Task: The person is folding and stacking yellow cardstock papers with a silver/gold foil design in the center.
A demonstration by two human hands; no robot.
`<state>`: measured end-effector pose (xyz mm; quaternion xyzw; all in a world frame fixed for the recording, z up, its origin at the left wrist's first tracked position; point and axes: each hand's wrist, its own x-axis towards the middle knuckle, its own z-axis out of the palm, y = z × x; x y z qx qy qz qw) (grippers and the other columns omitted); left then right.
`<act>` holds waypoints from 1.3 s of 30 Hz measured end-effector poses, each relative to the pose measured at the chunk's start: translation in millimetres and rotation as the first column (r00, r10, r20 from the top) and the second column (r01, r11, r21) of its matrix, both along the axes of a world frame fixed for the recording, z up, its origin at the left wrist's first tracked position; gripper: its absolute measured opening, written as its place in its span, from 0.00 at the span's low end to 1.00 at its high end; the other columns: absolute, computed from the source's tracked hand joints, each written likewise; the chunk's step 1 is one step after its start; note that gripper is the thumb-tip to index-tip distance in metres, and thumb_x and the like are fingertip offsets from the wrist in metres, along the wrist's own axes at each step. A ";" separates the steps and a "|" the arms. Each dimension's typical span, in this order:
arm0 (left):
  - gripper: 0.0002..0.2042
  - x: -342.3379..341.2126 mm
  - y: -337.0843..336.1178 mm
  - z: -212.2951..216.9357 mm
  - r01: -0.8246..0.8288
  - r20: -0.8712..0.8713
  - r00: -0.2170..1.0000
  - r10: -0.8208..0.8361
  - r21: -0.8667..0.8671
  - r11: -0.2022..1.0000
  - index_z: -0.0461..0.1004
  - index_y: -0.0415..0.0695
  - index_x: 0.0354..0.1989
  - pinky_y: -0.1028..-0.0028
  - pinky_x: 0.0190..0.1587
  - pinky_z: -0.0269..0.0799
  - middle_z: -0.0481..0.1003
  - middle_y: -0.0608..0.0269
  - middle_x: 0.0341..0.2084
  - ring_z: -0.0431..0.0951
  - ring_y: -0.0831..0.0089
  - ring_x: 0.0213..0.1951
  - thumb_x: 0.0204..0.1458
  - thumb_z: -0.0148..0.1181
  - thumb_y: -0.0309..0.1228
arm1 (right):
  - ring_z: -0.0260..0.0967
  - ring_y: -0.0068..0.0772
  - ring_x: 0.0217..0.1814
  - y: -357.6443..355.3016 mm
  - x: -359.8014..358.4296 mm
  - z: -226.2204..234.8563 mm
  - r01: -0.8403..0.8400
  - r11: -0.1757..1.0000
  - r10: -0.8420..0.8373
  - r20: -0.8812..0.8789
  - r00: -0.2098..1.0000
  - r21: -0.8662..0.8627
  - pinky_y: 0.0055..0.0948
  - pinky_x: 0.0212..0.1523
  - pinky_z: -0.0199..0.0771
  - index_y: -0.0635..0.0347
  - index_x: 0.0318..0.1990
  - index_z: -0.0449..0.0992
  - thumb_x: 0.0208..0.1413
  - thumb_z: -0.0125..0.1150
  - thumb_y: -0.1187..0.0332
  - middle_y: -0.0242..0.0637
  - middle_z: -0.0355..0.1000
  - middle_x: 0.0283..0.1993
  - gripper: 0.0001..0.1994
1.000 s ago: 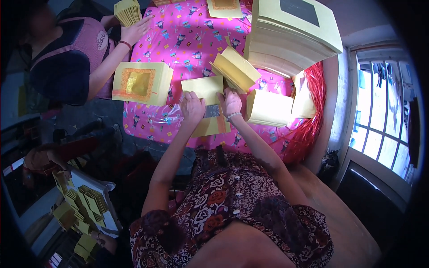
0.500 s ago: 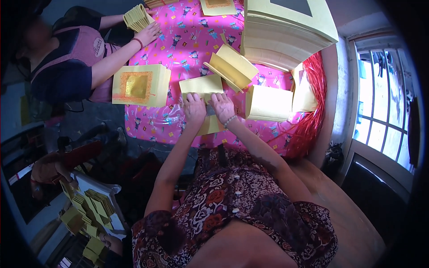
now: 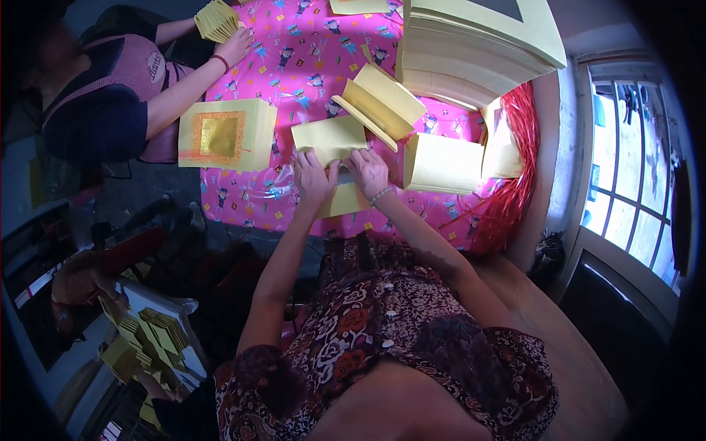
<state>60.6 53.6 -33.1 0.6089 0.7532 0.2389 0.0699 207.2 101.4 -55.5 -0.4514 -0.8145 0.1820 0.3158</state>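
Note:
A yellow paper sheet (image 3: 329, 132) lies in front of me on the pink table, its far part folded up toward me and its near part reaching close to the table's front edge. My left hand (image 3: 315, 178) grips the fold, fingers curled over it and thumb turned inward. Beside it, my right hand (image 3: 370, 173) pinches the same fold with bent fingers. A small grey patch of the sheet shows between the two hands. Just beyond my right hand lie folded yellow papers (image 3: 382, 103), partly opened like a trough. The undersides of my fingers are hidden.
A stack of yellow sheets with an orange-and-gold square (image 3: 220, 136) lies left. At right are a folded yellow paper pile (image 3: 445, 163), a tall paper stack (image 3: 471, 62) and red tinsel strands (image 3: 511, 184). Across the left side, a co-worker's hand (image 3: 235, 48) is by a fanned paper bundle (image 3: 218, 22).
My fingers have curled in more tightly along the fold, and my hands stay at the same sheet. The co-worker's hand and fanned bundle have shifted slightly left.

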 end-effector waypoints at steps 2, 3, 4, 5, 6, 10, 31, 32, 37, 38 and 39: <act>0.28 -0.3 -7.3 -3.9 -0.015 -0.052 0.998 0.018 0.056 0.998 0.61 0.34 0.47 0.54 0.45 0.64 0.65 0.43 0.38 0.68 0.46 0.41 0.48 0.60 0.46 | 0.69 0.39 0.33 -8.9 0.2 1.4 -0.004 1.000 0.004 -0.008 1.000 -0.021 0.36 0.35 0.70 0.57 0.28 0.68 0.47 0.62 0.65 0.37 0.67 0.26 0.09; 0.28 1.0 -9.1 -5.2 -0.014 -0.051 0.999 0.017 0.057 0.998 0.61 0.34 0.47 0.54 0.45 0.64 0.65 0.43 0.38 0.68 0.46 0.41 0.48 0.60 0.46 | 0.69 0.39 0.33 -11.4 2.0 1.2 0.002 0.999 -0.002 -0.013 1.000 -0.042 0.36 0.35 0.70 0.57 0.28 0.69 0.47 0.62 0.65 0.37 0.67 0.27 0.09; 0.29 2.1 -10.6 -6.6 -0.018 -0.056 0.998 0.022 0.058 0.998 0.61 0.34 0.47 0.54 0.46 0.64 0.65 0.44 0.38 0.68 0.46 0.41 0.47 0.61 0.46 | 0.69 0.39 0.33 -11.4 2.9 0.6 0.003 0.999 -0.003 -0.012 1.000 -0.042 0.36 0.35 0.70 0.57 0.28 0.69 0.47 0.62 0.65 0.37 0.67 0.27 0.09; 0.29 3.1 -11.5 -8.1 -0.023 -0.060 0.998 0.026 0.058 0.998 0.61 0.34 0.47 0.55 0.46 0.64 0.65 0.44 0.38 0.68 0.46 0.42 0.47 0.61 0.46 | 0.69 0.39 0.34 -8.8 3.1 -0.4 0.006 1.000 -0.007 -0.011 1.000 -0.030 0.37 0.36 0.70 0.57 0.28 0.69 0.47 0.63 0.66 0.37 0.67 0.27 0.09; 0.29 3.3 -10.5 -9.2 -0.023 -0.060 0.998 0.026 0.058 0.998 0.61 0.34 0.47 0.55 0.46 0.64 0.65 0.44 0.38 0.68 0.46 0.42 0.47 0.61 0.46 | 0.69 0.39 0.34 -6.2 2.7 -0.3 0.009 1.000 -0.009 -0.011 1.000 -0.018 0.37 0.36 0.70 0.57 0.29 0.69 0.47 0.63 0.66 0.38 0.68 0.28 0.09; 0.29 2.8 -0.8 -13.5 -0.052 -0.009 0.999 0.052 0.065 0.997 0.62 0.36 0.47 0.55 0.47 0.63 0.65 0.44 0.39 0.67 0.46 0.44 0.46 0.62 0.45 | 0.68 0.41 0.35 3.8 3.3 -0.6 -0.001 1.000 0.001 -0.017 1.000 -0.029 0.38 0.37 0.70 0.57 0.30 0.69 0.47 0.62 0.66 0.39 0.68 0.28 0.09; 0.16 9.6 16.8 -59.4 -0.254 0.647 0.752 0.124 0.111 0.961 0.69 0.39 0.42 0.72 0.35 0.68 0.69 0.61 0.29 0.69 0.71 0.33 0.50 0.64 0.33 | 0.62 0.34 0.48 32.8 45.7 -21.6 -0.155 0.988 0.146 0.425 0.894 -0.013 0.35 0.49 0.63 0.49 0.41 0.69 0.52 0.53 0.64 0.32 0.64 0.40 0.09; 0.15 16.3 18.7 -60.7 -0.275 0.511 0.843 0.167 0.143 0.951 0.69 0.38 0.41 0.73 0.33 0.68 0.69 0.61 0.29 0.69 0.72 0.31 0.50 0.64 0.34 | 0.62 0.32 0.47 35.3 52.7 -27.6 -0.174 0.984 0.135 0.438 0.889 0.049 0.34 0.48 0.63 0.49 0.39 0.69 0.51 0.51 0.66 0.31 0.64 0.39 0.08; 0.18 -0.9 14.9 -86.9 -0.362 0.583 0.734 0.348 -0.098 0.927 0.67 0.35 0.39 0.73 0.31 0.71 0.71 0.58 0.30 0.72 0.73 0.28 0.52 0.62 0.38 | 0.63 0.29 0.44 35.8 52.1 -27.7 -0.284 0.948 0.185 0.475 0.860 0.145 0.31 0.44 0.63 0.49 0.36 0.69 0.50 0.51 0.66 0.28 0.64 0.36 0.05; 0.18 -1.2 16.5 -89.0 -0.358 0.582 0.736 0.345 -0.098 0.929 0.67 0.35 0.39 0.73 0.31 0.71 0.71 0.58 0.30 0.72 0.73 0.28 0.52 0.62 0.38 | 0.63 0.29 0.43 36.1 53.3 -28.7 -0.294 0.937 0.185 0.451 0.873 0.186 0.31 0.44 0.62 0.50 0.35 0.69 0.50 0.51 0.66 0.27 0.64 0.35 0.05; 0.17 2.5 23.1 -84.9 -0.372 0.644 0.642 0.416 -0.213 0.904 0.66 0.36 0.39 0.73 0.32 0.72 0.72 0.58 0.30 0.73 0.73 0.29 0.53 0.62 0.38 | 0.63 0.29 0.43 37.6 56.9 -29.1 -0.282 0.942 0.174 0.453 0.874 0.183 0.31 0.44 0.62 0.50 0.35 0.69 0.50 0.51 0.66 0.27 0.64 0.35 0.05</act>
